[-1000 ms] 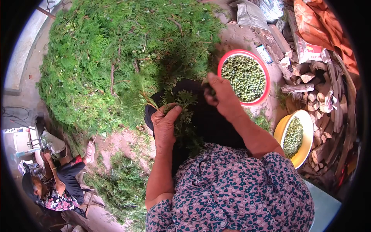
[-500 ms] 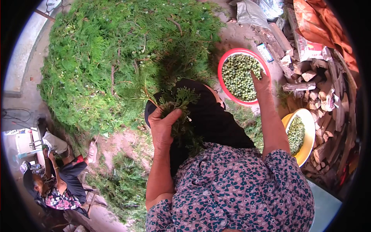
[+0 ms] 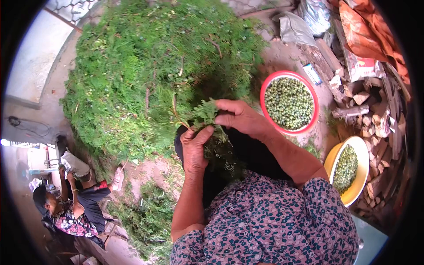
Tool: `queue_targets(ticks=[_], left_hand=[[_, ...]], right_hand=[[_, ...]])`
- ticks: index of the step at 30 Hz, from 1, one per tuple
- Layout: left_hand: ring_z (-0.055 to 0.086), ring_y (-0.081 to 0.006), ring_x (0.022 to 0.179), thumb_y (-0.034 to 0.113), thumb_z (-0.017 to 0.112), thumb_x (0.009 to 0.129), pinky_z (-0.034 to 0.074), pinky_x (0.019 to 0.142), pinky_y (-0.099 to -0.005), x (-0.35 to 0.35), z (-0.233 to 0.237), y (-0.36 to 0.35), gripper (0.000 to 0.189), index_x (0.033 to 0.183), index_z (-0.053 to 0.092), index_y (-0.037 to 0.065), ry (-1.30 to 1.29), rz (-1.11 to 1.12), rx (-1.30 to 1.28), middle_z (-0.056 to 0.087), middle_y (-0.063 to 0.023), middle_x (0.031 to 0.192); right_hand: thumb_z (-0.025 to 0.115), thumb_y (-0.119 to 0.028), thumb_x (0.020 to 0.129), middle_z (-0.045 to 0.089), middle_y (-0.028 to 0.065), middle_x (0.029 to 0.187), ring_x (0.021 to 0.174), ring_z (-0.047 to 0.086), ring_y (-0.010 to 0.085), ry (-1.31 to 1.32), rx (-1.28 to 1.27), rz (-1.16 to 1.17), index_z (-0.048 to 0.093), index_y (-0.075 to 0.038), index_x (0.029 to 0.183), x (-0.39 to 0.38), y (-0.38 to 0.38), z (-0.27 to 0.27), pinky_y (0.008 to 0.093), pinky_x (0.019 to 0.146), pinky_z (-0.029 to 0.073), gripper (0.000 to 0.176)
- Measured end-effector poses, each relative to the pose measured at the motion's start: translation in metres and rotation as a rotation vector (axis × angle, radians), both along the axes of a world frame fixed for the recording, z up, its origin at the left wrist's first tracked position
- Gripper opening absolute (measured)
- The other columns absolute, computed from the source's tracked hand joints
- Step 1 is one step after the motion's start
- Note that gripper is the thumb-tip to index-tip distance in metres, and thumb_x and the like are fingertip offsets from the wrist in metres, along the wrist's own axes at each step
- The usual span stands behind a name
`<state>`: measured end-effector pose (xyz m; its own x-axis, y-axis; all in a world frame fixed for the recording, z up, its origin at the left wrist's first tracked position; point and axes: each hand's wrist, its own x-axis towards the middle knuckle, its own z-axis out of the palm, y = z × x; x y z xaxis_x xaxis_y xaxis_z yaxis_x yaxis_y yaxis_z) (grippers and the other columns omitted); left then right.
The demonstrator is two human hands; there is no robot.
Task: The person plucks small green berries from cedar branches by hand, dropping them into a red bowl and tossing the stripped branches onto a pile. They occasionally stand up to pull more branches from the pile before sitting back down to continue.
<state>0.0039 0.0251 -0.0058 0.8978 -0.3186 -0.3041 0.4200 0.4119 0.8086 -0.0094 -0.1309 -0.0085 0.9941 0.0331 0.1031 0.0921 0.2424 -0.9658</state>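
Observation:
My left hand is closed around the stem end of a green evergreen sprig with flat, scaly leaves, held above my lap. Reaching in from the right, my right hand has its thumb and forefinger at the sprig's leafy tip, seemingly pinching it; anything small between those fingers is hidden. To the right stands a red-rimmed basin filled with small round green seed cones. Just beyond the hands lies a large heap of cut evergreen branches.
A yellow basin with more green cones stands at the lower right, by stacked firewood. Grey sacking and an orange sheet lie at the upper right. Another person sits at the lower left, near more branches.
My right hand has left the cones in the red-rimmed basin and moved left to the sprig. My left hand still holds the sprig. The whole view has shifted slightly.

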Motion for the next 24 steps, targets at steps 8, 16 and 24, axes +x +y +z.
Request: queue_targets(ticks=[8,16,24], left_hand=[[0.056,-0.0088,0.077,0.001,0.063,0.076,0.045,0.071,-0.0227,0.022,0.025,-0.003,0.019,0.095,0.063,0.004,-0.220,-0.044,0.229,0.063,-0.0024,0.087],[0.056,-0.0121,0.075,0.017,0.065,0.077,0.044,0.070,-0.0265,0.085,0.021,0.008,0.021,0.093,0.063,0.003,-0.490,0.046,0.450,0.064,-0.0047,0.084],[0.051,-0.0095,0.066,0.008,0.067,0.074,0.042,0.062,-0.0259,0.160,0.021,-0.002,0.015,0.085,0.062,-0.001,-0.463,0.251,0.183,0.061,-0.0009,0.076]], right_hand=[[0.060,-0.004,0.075,0.057,-0.0011,0.078,0.070,0.048,0.0045,0.065,-0.107,-0.048,0.061,0.000,0.095,0.014,-0.001,0.041,0.0225,0.063,0.042,0.021],[0.061,-0.005,0.074,0.049,0.0047,0.066,0.059,0.050,0.0101,-0.118,-0.432,-0.066,0.053,0.003,0.081,0.077,0.008,0.054,0.0266,0.054,0.040,0.012],[0.061,-0.009,0.076,0.044,0.0128,0.061,0.051,0.047,0.0210,-0.283,-0.567,-0.334,0.050,0.002,0.073,0.160,0.026,0.036,0.0343,0.050,0.038,0.016]])
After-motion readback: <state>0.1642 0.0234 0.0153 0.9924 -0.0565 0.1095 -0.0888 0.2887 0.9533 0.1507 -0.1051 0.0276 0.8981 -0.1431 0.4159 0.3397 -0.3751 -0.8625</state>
